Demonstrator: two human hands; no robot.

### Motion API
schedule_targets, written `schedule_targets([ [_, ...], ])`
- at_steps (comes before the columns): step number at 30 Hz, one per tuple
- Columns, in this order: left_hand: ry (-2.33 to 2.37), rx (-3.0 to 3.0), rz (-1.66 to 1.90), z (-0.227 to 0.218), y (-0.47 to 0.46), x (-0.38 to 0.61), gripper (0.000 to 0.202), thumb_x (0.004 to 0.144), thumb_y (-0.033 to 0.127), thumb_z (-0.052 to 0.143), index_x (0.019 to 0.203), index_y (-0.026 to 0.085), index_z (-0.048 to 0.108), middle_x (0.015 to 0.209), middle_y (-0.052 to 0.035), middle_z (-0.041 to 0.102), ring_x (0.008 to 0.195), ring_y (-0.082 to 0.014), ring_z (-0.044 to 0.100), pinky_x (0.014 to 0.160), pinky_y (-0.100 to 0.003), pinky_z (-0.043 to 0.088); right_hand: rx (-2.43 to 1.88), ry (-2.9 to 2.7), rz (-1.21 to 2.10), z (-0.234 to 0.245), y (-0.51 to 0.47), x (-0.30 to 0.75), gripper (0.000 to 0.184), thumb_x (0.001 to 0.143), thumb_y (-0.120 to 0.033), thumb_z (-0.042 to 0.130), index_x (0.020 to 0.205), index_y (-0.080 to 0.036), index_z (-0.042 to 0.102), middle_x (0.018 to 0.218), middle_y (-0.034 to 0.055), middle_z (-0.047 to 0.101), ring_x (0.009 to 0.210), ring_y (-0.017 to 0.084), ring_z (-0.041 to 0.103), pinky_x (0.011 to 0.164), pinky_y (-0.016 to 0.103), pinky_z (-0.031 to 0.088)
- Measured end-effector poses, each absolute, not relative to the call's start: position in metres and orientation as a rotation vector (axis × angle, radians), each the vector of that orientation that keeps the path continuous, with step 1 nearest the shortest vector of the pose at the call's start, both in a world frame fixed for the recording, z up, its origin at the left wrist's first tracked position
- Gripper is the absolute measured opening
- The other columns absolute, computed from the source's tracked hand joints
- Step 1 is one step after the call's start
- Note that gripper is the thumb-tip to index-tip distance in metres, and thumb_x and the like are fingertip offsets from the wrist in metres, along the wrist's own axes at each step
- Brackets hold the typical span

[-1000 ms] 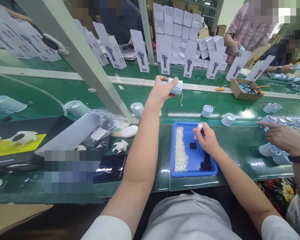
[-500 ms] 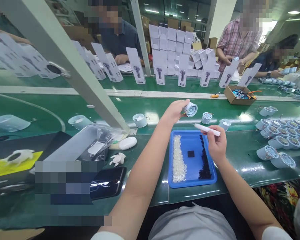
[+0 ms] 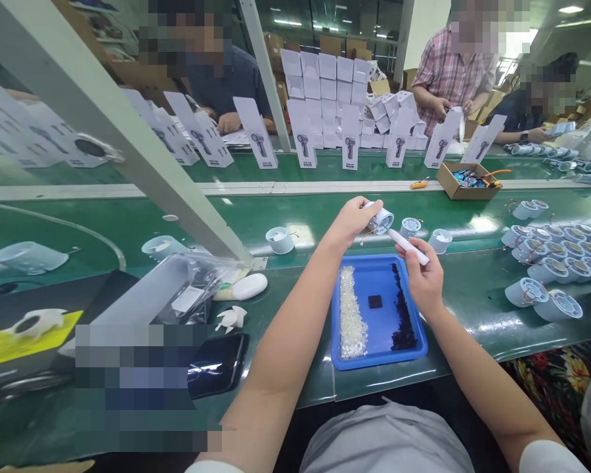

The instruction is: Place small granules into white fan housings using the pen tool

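Note:
My left hand (image 3: pixel 350 220) is closed around a small pale-blue round fan housing (image 3: pixel 381 219) with thin wires hanging from it, held above the far edge of a blue tray (image 3: pixel 374 355). My right hand (image 3: pixel 423 279) grips a white pen-like tool (image 3: pixel 408 238) whose tip points at the housing's open face. The tray holds a strip of small clear pieces (image 3: pixel 350 311), a row of small dark pieces (image 3: pixel 402 315) and one black square pad (image 3: pixel 375 301).
More round housings (image 3: pixel 546 263) lie in a cluster at the right, and three (image 3: pixel 280 240) stand on the green belt. A white mouse-shaped object (image 3: pixel 249 286), a fan blade (image 3: pixel 231 318), a phone (image 3: pixel 217 364) and plastic bags lie left. Other people work across the belt behind white boxes (image 3: pixel 335 85).
My left hand drew the housing back from the belt to above the tray. My right hand lifted the white tool out of the tray and brought its tip to the housing.

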State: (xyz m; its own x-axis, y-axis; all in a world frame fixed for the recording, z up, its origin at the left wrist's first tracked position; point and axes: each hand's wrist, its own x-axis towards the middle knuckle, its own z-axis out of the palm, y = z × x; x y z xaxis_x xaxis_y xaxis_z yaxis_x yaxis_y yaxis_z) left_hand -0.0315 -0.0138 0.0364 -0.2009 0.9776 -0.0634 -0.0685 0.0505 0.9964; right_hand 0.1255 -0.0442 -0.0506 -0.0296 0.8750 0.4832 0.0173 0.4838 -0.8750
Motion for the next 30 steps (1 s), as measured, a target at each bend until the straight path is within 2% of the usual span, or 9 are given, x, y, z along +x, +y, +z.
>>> schedule_targets([
  [9, 1.358, 1.041, 1.302, 0.036, -0.013, -0.033, 0.026, 0.086, 0.025, 0.061, 0.067, 0.017, 0.046, 0.06, 0.0031, 0.051, 0.052, -0.0079, 0.048, 0.052, -0.021, 0.042, -0.819, -1.457, 0.804, -0.05, -0.045, 0.126, 0.031, 0.09, -0.047, 0.053, 0.106, -0.021, 0.056, 0.104, 0.0105, 0.07, 0.095, 0.024, 0.072, 0.086, 0.041, 0.059],
  [12, 1.338, 1.055, 1.259, 0.035, -0.013, -0.032, 0.027, 0.086, 0.027, 0.061, 0.067, 0.018, 0.046, 0.06, 0.003, 0.051, 0.052, -0.0081, 0.049, 0.052, -0.021, 0.044, -0.819, -1.469, 0.793, -0.051, -0.045, 0.127, 0.032, 0.09, -0.048, 0.053, 0.106, -0.02, 0.056, 0.103, 0.0108, 0.07, 0.092, 0.023, 0.072, 0.081, 0.039, 0.059],
  [15, 1.308, 1.066, 1.246, 0.035, -0.014, -0.029, 0.027, 0.086, 0.027, 0.062, 0.067, 0.018, 0.046, 0.061, 0.0031, 0.051, 0.051, -0.0082, 0.049, 0.051, -0.021, 0.043, -0.872, -1.503, 0.723, -0.051, -0.044, 0.128, 0.033, 0.09, -0.048, 0.052, 0.107, -0.02, 0.058, 0.096, 0.0093, 0.07, 0.08, 0.02, 0.07, 0.072, 0.035, 0.057],
  [19, 1.286, 1.059, 1.485, 0.037, -0.016, -0.017, 0.031, 0.082, 0.016, 0.06, 0.059, 0.018, 0.04, 0.053, 0.0058, 0.041, 0.046, -0.0056, 0.038, 0.045, -0.019, 0.031, -0.998, -1.631, 0.665, -0.045, -0.045, 0.129, 0.033, 0.089, -0.047, 0.052, 0.102, -0.019, 0.064, 0.066, -0.0003, 0.06, 0.053, 0.014, 0.053, 0.052, 0.027, 0.046],
  [23, 1.088, 0.883, 1.908, 0.035, -0.019, 0.004, 0.046, 0.082, 0.015, 0.058, 0.051, 0.017, 0.023, 0.051, 0.0063, 0.023, 0.046, -0.0044, 0.026, 0.045, -0.017, 0.026, -0.963, -1.795, 0.809, -0.041, -0.051, 0.127, 0.036, 0.09, -0.047, 0.046, 0.099, -0.018, 0.066, 0.051, -0.0048, 0.045, 0.046, 0.011, 0.041, 0.045, 0.024, 0.036],
  [30, 1.022, 0.732, 1.854, 0.026, -0.025, 0.017, 0.04, 0.081, 0.028, 0.056, 0.056, 0.019, 0.026, 0.055, 0.0057, 0.028, 0.047, -0.0064, 0.038, 0.047, -0.019, 0.034, -0.834, -1.675, 1.054, -0.057, -0.058, 0.12, 0.053, 0.094, -0.059, 0.036, 0.111, -0.016, 0.061, 0.051, -0.0069, 0.032, 0.043, 0.01, 0.031, 0.041, 0.025, 0.028],
])
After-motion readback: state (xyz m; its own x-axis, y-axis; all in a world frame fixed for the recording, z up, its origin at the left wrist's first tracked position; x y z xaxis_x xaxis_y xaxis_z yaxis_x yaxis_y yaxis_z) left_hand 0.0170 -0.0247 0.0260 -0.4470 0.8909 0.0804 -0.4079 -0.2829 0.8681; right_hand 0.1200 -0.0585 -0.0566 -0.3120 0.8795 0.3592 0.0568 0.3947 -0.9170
